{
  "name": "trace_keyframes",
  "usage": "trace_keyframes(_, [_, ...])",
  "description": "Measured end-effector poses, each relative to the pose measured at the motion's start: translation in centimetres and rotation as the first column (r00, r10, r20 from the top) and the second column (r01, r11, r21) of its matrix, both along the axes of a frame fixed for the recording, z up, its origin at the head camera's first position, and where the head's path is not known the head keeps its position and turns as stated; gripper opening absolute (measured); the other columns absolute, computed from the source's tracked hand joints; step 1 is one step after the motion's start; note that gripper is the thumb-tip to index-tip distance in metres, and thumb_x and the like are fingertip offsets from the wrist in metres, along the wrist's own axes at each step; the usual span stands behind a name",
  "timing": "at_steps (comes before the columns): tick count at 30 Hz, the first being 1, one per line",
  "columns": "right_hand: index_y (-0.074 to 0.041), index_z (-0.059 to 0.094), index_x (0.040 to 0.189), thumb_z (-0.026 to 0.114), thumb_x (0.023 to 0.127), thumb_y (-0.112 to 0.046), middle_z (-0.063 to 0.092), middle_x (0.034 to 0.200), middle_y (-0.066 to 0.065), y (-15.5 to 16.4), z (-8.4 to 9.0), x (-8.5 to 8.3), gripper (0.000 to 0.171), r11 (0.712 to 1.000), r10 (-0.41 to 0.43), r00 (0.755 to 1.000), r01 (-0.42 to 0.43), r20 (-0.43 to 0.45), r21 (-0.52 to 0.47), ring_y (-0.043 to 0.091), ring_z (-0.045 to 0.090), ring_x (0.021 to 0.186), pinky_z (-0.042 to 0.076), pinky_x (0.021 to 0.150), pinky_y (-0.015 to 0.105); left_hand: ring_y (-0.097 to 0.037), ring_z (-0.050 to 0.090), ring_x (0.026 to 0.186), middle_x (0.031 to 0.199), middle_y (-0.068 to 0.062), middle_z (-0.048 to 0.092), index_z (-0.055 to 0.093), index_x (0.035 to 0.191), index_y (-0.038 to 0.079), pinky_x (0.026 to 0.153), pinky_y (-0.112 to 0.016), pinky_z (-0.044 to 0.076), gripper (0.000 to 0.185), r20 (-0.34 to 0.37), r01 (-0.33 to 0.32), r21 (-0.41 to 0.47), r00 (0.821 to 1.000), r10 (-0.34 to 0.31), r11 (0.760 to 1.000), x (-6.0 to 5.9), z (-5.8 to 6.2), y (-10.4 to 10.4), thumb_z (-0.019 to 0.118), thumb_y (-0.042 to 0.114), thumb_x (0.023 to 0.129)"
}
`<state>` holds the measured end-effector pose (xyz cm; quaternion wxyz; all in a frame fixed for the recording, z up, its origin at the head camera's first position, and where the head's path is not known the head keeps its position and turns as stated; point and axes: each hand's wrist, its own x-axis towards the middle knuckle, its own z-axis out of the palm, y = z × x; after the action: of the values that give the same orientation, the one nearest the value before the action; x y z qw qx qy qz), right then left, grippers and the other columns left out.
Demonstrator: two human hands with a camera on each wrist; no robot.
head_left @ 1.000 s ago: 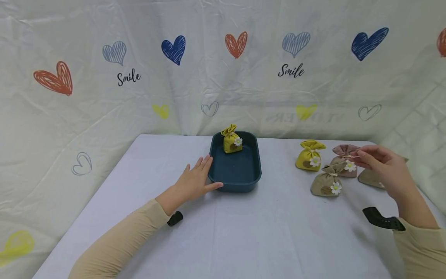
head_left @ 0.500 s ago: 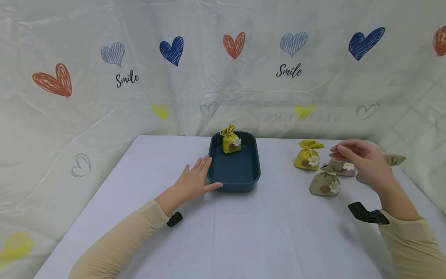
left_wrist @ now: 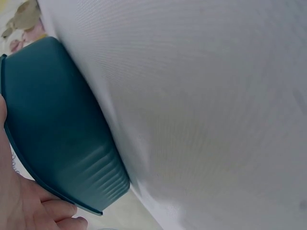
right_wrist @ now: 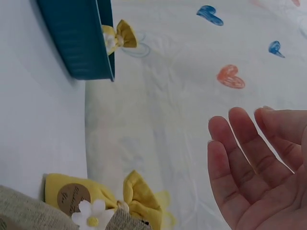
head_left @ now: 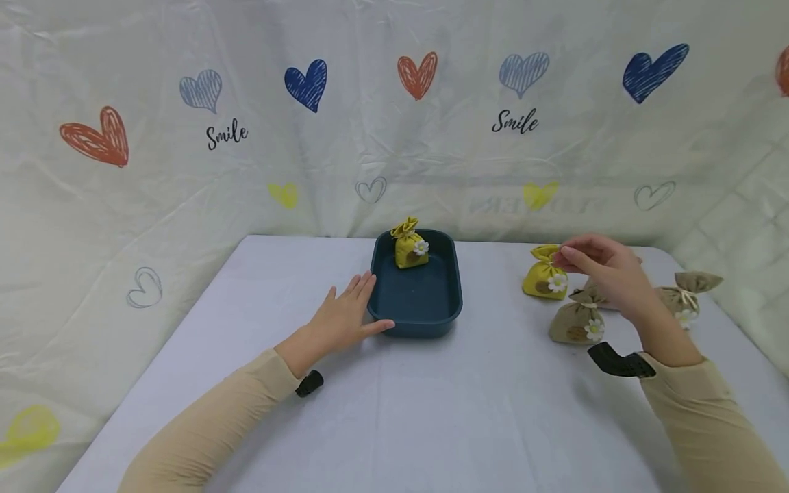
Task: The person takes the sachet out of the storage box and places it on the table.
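A dark teal bin [head_left: 414,301] stands on the table with a small yellow drawstring pouch [head_left: 408,259] inside at its far end. My left hand [head_left: 339,318] rests against the bin's left side, fingers spread and touching the rim; the left wrist view shows the bin wall [left_wrist: 57,120] beside it. My right hand [head_left: 610,274] hovers above the pouches at the right, its fingertips near the top of another yellow pouch [head_left: 536,284]. In the right wrist view, its loosely bent fingers [right_wrist: 249,148] hold nothing.
A beige pouch [head_left: 570,325] with a white flower stands in front of the yellow one. Another beige pouch [head_left: 674,298] sits farther right, and a pinkish one is mostly hidden behind my right hand. A heart-printed curtain [head_left: 456,150] hangs behind the table.
My right hand has moved left, from over the pinkish pouch toward the yellow pouch, uncovering the beige pouch at the far right. The left hand and the bin stay in place.
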<state>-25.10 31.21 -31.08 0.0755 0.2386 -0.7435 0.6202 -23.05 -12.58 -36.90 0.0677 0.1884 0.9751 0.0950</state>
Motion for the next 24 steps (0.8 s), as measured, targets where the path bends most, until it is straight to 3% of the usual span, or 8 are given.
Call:
trace_keyframes(8, [0.012, 0.062, 0.111, 0.058, 0.104, -0.001, 0.075, 0.101, -0.003, -2.1, 0.7, -1.0, 0.015, 0.991, -0.01, 1.0, 0.009, 0.005, 0.131, 0.006, 0.071, 0.093, 0.056, 0.081, 0.018, -0.026, 0.007, 0.157, 0.171, -0.009, 0.007, 0.009, 0.165, 0.006, 0.12, -0.064, 0.01, 0.104, -0.01, 0.0, -0.006, 1.0, 0.0, 1.0, 0.0, -0.1, 0.1, 0.049, 0.073, 0.096])
trace_keyframes(17, [0.013, 0.06, 0.113, 0.057, 0.106, -0.006, 0.072, 0.098, -0.013, -4.6, 1.0, -1.9, 0.021, 0.962, -0.025, 1.0, 0.028, -0.015, 0.27, 0.002, 0.07, 0.092, 0.055, 0.08, 0.017, -0.026, 0.007, 0.157, 0.171, -0.009, 0.008, 0.01, 0.165, 0.006, 0.12, -0.064, 0.01, 0.104, -0.004, -0.001, -0.004, 1.0, 0.001, 1.0, 0.0, 0.0, 0.2, 0.049, 0.073, 0.096])
trace_keyframes(20, [0.01, 0.062, 0.114, 0.058, 0.106, -0.011, 0.072, 0.1, -0.009, -5.5, 1.0, -2.3, 0.023, 0.95, -0.034, 0.999, 0.037, -0.015, 0.31, 0.002, 0.069, 0.093, 0.055, 0.081, 0.017, -0.026, 0.008, 0.157, 0.171, -0.01, 0.008, 0.01, 0.165, 0.005, 0.12, -0.064, 0.011, 0.104, -0.007, 0.001, -0.004, 1.0, -0.001, 1.0, 0.1, 0.1, 0.2, 0.049, 0.073, 0.096])
trace_keyframes(24, [0.01, 0.063, 0.116, 0.058, 0.107, -0.012, 0.072, 0.106, 0.01, -6.7, 1.3, -2.8, 0.024, 0.941, -0.029, 0.999, 0.034, -0.02, 0.337, 0.002, 0.068, 0.092, 0.055, 0.083, 0.017, -0.027, 0.009, 0.157, 0.171, -0.011, 0.01, 0.011, 0.165, 0.005, 0.119, -0.065, 0.012, 0.103, -0.015, 0.004, 0.001, 1.0, -0.004, 1.0, 0.2, 0.2, 0.2, 0.05, 0.071, 0.097])
